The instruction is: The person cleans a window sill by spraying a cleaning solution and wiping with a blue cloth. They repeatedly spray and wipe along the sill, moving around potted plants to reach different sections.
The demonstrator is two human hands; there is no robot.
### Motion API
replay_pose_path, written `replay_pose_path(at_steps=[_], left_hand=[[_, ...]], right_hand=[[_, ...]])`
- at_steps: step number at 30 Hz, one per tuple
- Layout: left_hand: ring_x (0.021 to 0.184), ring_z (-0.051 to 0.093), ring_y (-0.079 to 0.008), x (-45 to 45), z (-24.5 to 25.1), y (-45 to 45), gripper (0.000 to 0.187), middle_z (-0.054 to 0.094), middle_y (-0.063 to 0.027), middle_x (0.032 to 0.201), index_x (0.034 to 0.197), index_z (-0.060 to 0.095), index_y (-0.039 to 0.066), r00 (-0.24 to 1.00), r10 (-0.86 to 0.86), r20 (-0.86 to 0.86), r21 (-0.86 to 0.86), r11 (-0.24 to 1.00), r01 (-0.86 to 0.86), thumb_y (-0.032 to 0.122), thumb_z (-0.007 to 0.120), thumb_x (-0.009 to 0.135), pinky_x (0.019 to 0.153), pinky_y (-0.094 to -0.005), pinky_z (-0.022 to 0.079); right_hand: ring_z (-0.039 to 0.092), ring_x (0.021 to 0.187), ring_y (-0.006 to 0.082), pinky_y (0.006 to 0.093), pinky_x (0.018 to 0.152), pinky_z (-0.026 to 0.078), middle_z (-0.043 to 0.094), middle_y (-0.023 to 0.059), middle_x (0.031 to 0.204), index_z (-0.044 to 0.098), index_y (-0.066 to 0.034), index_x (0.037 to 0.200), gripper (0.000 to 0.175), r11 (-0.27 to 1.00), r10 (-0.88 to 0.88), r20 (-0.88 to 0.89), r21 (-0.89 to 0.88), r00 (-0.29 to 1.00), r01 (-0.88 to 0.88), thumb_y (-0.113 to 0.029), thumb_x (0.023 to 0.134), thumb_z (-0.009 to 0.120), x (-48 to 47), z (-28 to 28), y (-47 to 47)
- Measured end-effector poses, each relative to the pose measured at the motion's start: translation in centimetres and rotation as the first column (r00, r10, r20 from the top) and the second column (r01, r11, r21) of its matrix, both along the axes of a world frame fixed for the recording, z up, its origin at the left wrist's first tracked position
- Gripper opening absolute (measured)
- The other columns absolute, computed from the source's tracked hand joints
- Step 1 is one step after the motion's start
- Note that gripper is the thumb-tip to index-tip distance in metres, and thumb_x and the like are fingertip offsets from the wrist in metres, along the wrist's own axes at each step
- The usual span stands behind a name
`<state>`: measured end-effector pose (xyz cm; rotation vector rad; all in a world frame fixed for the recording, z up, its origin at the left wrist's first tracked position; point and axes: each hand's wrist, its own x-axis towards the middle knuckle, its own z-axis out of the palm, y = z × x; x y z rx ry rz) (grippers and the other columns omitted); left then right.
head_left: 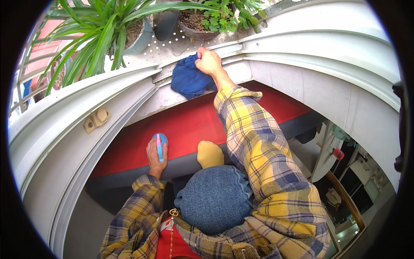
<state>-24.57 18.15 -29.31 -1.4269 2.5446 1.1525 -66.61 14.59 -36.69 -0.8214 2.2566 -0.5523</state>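
My right hand (208, 61) grips a crumpled dark blue cloth (189, 77). The cloth lies across the window track (165, 72) at the sill and hangs over its inner side. Lower and to the left, my left hand (157, 155) is closed around a blue spray bottle (164, 138) with a pink and light blue trigger head (159, 147). That bottle is above the red top of a ledge or bench (190, 124); whether it rests there I cannot tell. My foot in a yellow sock (210, 154) is at the dark edge of the red surface, below my bent denim knee (215, 199).
Potted plants with long leaves (106, 35) and small round leaves (220, 21) stand outside on a perforated metal shelf (161, 48). White sliding window frames (64, 100) (317, 48) flank the opening. The left frame carries a beige latch (97, 119). A furnished room shows at lower right.
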Motion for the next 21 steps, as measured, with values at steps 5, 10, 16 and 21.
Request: replay_pose_path(at_steps=[5,10,16,21], left_hand=[[0.115,0.057,-0.0391,0.3,-0.1,-0.2,0.038,0.061,-0.0217,0.122,0.121,0.060,0.000,1.000,0.011,0.004,0.028,1.000,-0.011,0.019,0.068,0.089,0.100,-0.0467,0.043],[0.116,0.056,-0.0393,0.0,-0.2,-0.2,0.038,0.061,-0.0217,0.121,0.121,0.060,-0.001,1.000,-0.022,0.007,-0.007,1.000,0.022,0.020,0.068,0.090,0.100,-0.0467,0.043],[0.115,0.056,-0.0398,-0.2,0.0,-0.3,0.038,0.062,-0.0221,0.121,0.120,0.060,-0.001,0.999,-0.034,0.003,0.005,0.999,0.034,0.020,0.068,0.090,0.100,-0.0466,0.043],[0.116,0.056,-0.0397,0.1,-0.1,-0.4,0.039,0.062,-0.0219,0.121,0.121,0.060,-0.002,1.000,-0.017,0.022,0.048,0.999,0.016,0.020,0.068,0.089,0.101,-0.0468,0.042]], right_hand=[[0.067,0.095,0.0394,0.0524,0.083,0.054,0.069,0.0198,0.102,0.062,-0.0101,0.105,0.027,0.969,0.177,-0.233,0.213,0.956,-0.128,-0.014,0.078,0.060,-3.3,1.1,2.9],[0.056,0.115,0.0360,0.0449,0.091,0.051,0.063,0.0209,0.115,0.059,0.0029,0.110,0.037,0.952,-0.009,-0.447,0.271,0.894,0.145,-0.019,0.080,0.062,-4.5,-0.2,3.3],[0.044,0.127,0.0381,0.0509,0.099,0.038,0.055,0.0227,0.125,0.059,0.0009,0.112,0.042,0.990,0.124,-0.517,0.120,0.847,-0.072,-0.022,0.078,0.062,-0.8,-1.8,4.6],[0.043,0.128,0.0371,0.0457,0.107,0.036,0.053,0.0270,0.130,0.056,0.0067,0.116,0.052,0.952,0.055,-0.462,0.291,0.885,0.092,-0.027,0.078,0.068,-3.6,-1.2,4.2]])
